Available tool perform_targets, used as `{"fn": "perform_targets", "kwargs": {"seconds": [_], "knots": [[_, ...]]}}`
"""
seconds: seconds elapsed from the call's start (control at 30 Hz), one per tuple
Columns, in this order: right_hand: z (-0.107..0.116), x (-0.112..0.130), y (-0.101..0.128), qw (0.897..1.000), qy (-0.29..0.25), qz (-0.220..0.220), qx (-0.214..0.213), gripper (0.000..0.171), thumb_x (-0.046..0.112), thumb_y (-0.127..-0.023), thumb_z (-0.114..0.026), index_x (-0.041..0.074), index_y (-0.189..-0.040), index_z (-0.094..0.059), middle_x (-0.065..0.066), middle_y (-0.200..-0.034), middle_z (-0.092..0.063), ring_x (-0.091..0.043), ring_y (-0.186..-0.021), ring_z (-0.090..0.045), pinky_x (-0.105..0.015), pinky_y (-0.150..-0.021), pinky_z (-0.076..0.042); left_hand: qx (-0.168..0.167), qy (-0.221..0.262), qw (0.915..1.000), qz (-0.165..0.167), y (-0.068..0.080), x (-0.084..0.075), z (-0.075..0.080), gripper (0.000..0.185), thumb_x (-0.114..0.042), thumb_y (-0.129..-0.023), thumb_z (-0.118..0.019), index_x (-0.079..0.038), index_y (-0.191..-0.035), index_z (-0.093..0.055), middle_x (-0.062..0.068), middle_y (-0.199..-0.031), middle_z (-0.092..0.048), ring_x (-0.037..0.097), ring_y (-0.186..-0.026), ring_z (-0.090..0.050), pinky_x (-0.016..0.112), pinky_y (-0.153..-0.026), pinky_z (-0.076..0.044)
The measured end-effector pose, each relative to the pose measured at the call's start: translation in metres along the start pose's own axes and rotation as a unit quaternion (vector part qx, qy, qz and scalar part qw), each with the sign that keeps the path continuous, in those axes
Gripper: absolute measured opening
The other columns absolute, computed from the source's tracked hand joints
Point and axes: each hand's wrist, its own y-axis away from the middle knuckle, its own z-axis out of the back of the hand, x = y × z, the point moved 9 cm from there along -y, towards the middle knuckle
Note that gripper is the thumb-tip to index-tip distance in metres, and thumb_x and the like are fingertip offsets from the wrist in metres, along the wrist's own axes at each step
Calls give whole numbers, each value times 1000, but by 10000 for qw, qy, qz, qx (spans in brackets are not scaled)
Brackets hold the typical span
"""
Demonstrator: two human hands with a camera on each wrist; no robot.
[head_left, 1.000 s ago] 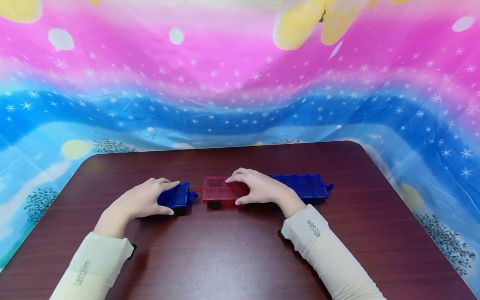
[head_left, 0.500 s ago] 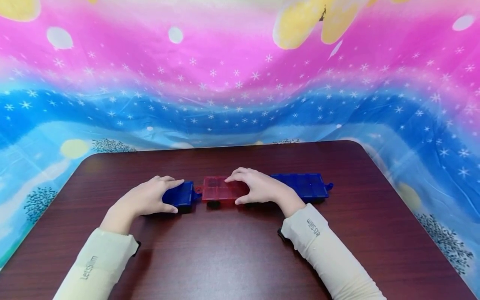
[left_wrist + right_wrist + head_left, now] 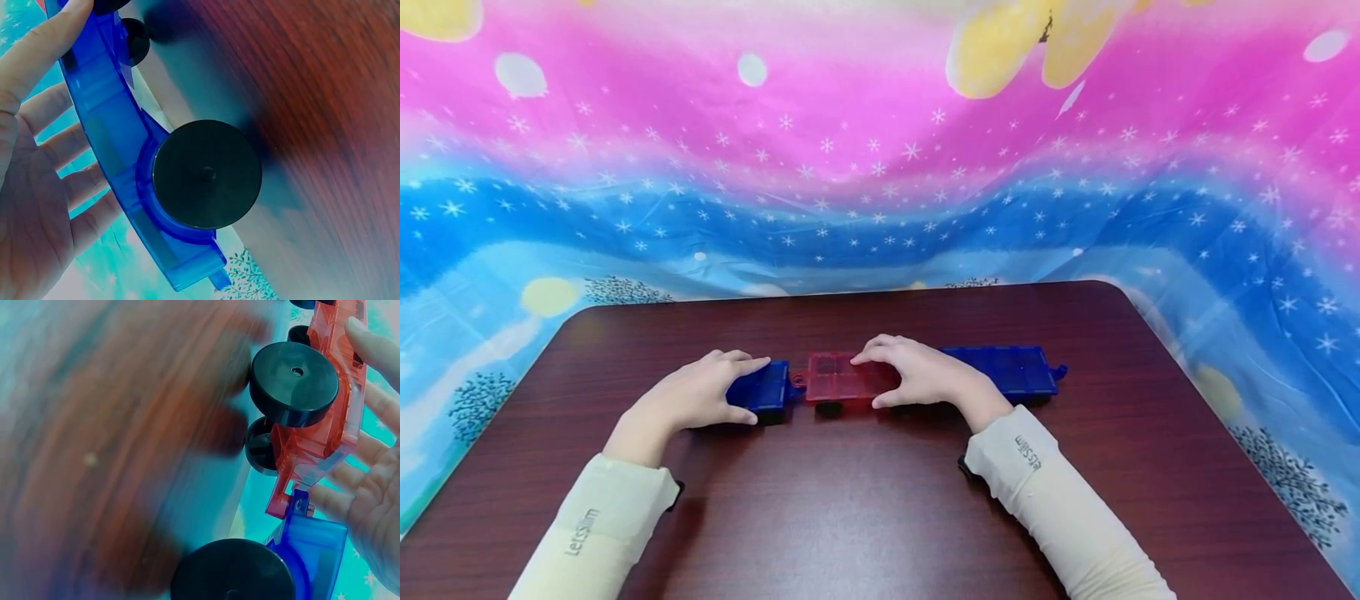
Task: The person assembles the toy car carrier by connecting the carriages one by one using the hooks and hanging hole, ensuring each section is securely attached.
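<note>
Two hands rest on a dark brown table [image 3: 865, 517]. Three toy cars stand in a row on it, end to end.

The left hand [image 3: 696, 400] lies over the small blue car [image 3: 763, 387]. Its arm comes in from the lower left in a cream sleeve [image 3: 591, 542]. The thumb sits on the near side of the car and the other fingers [image 3: 745, 364] curl over the far side, so the hand grips the car from above. In the left wrist view the fingers [image 3: 69, 187] spread along one side of the blue car [image 3: 119, 156], and the thumb tip touches its edge near the top. A black wheel [image 3: 206, 174] sits under the car, on the side away from the palm.

The right hand [image 3: 917, 375] lies over the red car [image 3: 838, 379]. Its arm comes in from the lower right, also in a cream sleeve. The thumb is on the near side and the fingers bend over the top and far side, so this hand grips the red car. In the right wrist view the fingertips [image 3: 375, 344] press on the side of the red car [image 3: 325, 412], and its black wheels point away from the palm.

The small blue car's front end sits right at the hook on the red car, just past the left fingertips. I cannot tell if they are joined.

A long blue car [image 3: 1011, 371] stands behind the right wrist, and its end hides under the hand.

A bright pink and blue cloth [image 3: 880, 167] with stars hangs behind the table.
</note>
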Motion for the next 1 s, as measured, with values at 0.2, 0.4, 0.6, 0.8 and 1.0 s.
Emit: {"fn": "perform_targets", "kwargs": {"seconds": [0.2,0.4,0.6,0.8,1.0], "knots": [[0,0,1,9998,174,25,28,59,38,-80,-71,30,-134,-48,3,-137,-42,-17,-128,-39,-39,-104,-38,12,31,10000,-10,-1,0,-2,82,-46,-70,-76,-17,-140,-44,15,-134,-48,35,-119,-45,53,-91,-44],[-1,2,1,9997,249,22,70,59,37,-80,-71,29,-134,-49,3,-137,-42,-16,-126,-40,-38,-102,-39,-9,69,10000,-15,-1,0,-2,82,-46,-70,-76,-17,-140,-43,15,-134,-48,35,-120,-45,53,-92,-44],[0,1,0,9997,247,4,54,59,37,-80,-71,29,-134,-49,3,-138,-42,-17,-127,-39,-39,-102,-39,-9,73,10000,17,0,2,-2,83,-46,-70,-76,-18,-140,-42,15,-134,-48,35,-120,-45,54,-92,-44],[0,0,2,9997,258,-18,17,60,37,-79,-72,29,-134,-49,2,-140,-40,-18,-128,-38,-41,-102,-39,-6,72,10000,28,0,3,-3,83,-47,-71,-75,-19,-141,-41,14,-135,-47,34,-121,-45,54,-92,-44],[2,-1,5,9996,270,-62,34,60,38,-79,-72,28,-134,-49,3,-139,-41,-17,-127,-38,-40,-101,-40,28,22,9999,102,3,3,-4,83,-48,-72,-74,-20,-142,-38,15,-137,-45,36,-123,-42,55,-92,-44]]}}
